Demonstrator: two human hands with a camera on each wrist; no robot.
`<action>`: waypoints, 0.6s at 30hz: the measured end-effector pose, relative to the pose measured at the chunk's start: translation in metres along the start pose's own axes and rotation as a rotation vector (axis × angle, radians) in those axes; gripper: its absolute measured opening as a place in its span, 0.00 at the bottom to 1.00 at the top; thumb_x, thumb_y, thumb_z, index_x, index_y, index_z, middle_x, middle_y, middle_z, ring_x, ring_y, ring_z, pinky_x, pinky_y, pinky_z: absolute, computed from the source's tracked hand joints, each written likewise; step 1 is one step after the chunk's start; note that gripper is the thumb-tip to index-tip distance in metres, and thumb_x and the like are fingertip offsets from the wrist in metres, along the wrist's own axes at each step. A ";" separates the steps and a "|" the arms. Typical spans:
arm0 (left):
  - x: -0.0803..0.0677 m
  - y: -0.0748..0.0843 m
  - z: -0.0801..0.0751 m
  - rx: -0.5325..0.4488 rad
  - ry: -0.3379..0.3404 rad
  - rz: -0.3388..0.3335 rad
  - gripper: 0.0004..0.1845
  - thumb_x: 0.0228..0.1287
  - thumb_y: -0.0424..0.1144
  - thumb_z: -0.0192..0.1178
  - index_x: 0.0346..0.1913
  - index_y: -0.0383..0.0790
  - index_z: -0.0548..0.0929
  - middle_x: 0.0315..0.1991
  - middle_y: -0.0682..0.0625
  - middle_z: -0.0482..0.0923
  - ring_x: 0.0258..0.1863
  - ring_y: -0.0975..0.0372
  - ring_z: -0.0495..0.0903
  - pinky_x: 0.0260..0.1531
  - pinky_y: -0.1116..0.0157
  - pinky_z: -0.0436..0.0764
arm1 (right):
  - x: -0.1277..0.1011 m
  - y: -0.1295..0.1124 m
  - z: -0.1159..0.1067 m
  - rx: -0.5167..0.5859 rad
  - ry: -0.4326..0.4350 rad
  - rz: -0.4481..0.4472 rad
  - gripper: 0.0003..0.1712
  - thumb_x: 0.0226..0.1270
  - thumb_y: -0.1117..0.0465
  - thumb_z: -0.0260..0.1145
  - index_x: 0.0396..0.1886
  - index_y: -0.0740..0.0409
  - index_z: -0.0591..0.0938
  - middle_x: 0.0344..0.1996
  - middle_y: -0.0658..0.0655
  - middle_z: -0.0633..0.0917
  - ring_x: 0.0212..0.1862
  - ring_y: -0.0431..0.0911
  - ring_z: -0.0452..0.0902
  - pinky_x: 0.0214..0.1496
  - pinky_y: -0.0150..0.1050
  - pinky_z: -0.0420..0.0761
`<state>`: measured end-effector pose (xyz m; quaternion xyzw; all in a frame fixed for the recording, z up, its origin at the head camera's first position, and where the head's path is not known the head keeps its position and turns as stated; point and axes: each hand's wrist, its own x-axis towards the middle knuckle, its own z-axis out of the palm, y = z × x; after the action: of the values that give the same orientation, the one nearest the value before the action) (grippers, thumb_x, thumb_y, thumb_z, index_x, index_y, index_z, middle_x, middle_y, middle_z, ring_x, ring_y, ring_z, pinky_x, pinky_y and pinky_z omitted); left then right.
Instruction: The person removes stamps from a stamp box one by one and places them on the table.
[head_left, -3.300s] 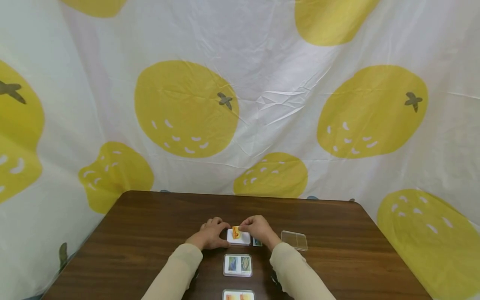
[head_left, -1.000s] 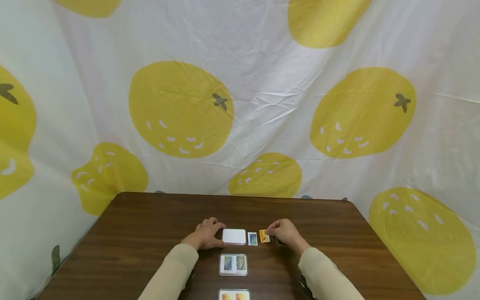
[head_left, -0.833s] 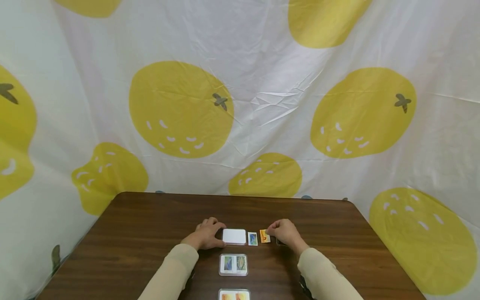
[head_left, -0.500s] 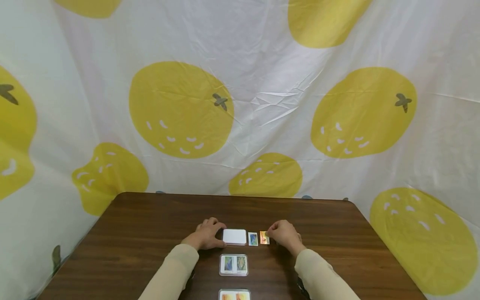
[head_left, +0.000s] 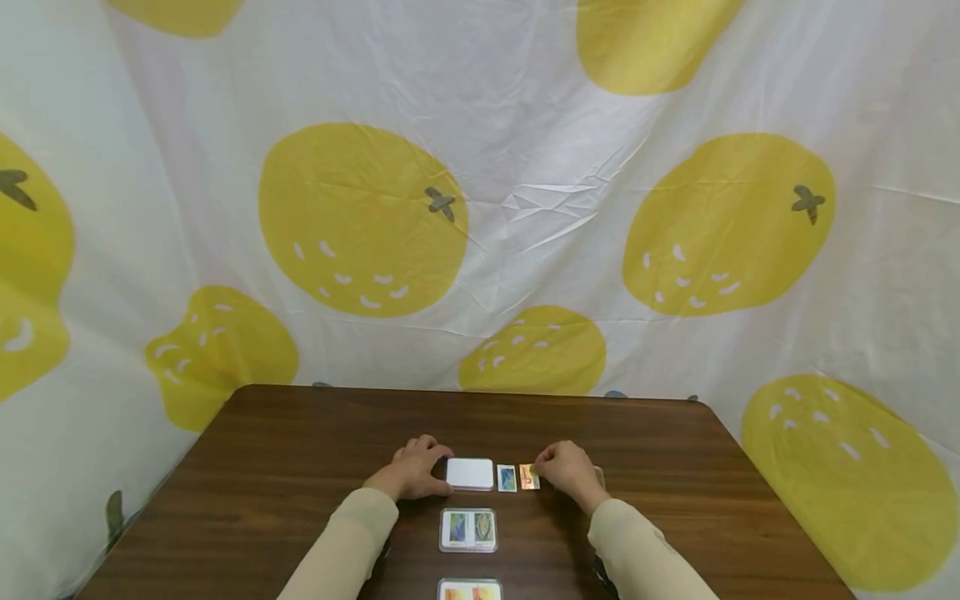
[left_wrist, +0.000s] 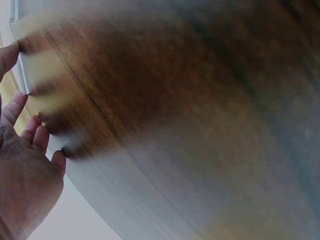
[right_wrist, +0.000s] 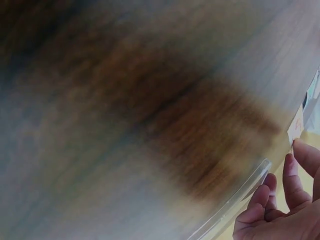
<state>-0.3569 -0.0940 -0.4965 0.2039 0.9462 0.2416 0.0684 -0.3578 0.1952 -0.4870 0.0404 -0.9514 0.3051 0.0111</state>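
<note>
My left hand [head_left: 412,471] rests on the table, thumb and forefinger at the left corners of a clear case with a white insert [head_left: 470,473]. In the left wrist view, the fingertips of the left hand [left_wrist: 30,170] meet the tabletop and the case's edge. To the case's right lies a small blue-green stamp [head_left: 507,478] with a white border. Beside that one is an orange stamp [head_left: 527,477], pinched at its upper right by the thumb and forefinger of my right hand [head_left: 567,469]. The right wrist view shows the pinched stamp [right_wrist: 296,126] edge-on.
A clear lid [head_left: 599,476] lies partly hidden behind my right hand. Nearer to me sits a clear case with two green-blue stamps [head_left: 468,547]. Another case, with orange stamps [head_left: 470,593], is cut off by the lower frame edge. A lemon-print cloth [head_left: 525,250] hangs behind the brown table [head_left: 330,417].
Earlier, my right hand held the orange stamp over the white insert. The stamp has since moved right, past the blue-green one, and now shifts only slightly. My left hand keeps its place at the case.
</note>
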 end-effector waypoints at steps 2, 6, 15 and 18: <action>0.000 0.000 0.000 0.001 -0.001 -0.002 0.29 0.59 0.49 0.70 0.61 0.43 0.77 0.61 0.40 0.66 0.62 0.44 0.63 0.63 0.43 0.60 | 0.000 0.000 0.000 0.008 -0.002 0.001 0.06 0.60 0.57 0.73 0.30 0.55 0.87 0.24 0.48 0.82 0.25 0.44 0.73 0.27 0.39 0.72; 0.000 0.000 0.000 -0.006 0.003 -0.009 0.28 0.58 0.49 0.71 0.60 0.44 0.78 0.61 0.40 0.66 0.63 0.44 0.63 0.63 0.43 0.60 | -0.001 -0.001 -0.001 0.023 -0.004 0.008 0.06 0.60 0.58 0.73 0.31 0.56 0.87 0.25 0.49 0.82 0.26 0.44 0.73 0.28 0.40 0.73; -0.002 0.003 -0.001 -0.014 0.004 -0.012 0.28 0.57 0.48 0.71 0.59 0.44 0.78 0.61 0.40 0.66 0.63 0.45 0.63 0.63 0.44 0.60 | -0.001 -0.002 -0.004 0.042 -0.011 0.057 0.07 0.61 0.56 0.72 0.35 0.54 0.86 0.24 0.49 0.81 0.24 0.44 0.74 0.29 0.41 0.72; -0.002 0.003 -0.002 -0.011 0.003 -0.016 0.28 0.57 0.49 0.71 0.60 0.45 0.78 0.61 0.41 0.66 0.63 0.45 0.63 0.63 0.44 0.60 | -0.001 -0.001 -0.005 0.046 -0.009 0.063 0.08 0.61 0.55 0.73 0.35 0.54 0.86 0.24 0.49 0.81 0.24 0.44 0.74 0.30 0.42 0.71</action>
<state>-0.3541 -0.0932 -0.4935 0.1957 0.9465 0.2468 0.0700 -0.3565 0.1976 -0.4830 0.0123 -0.9449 0.3270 -0.0038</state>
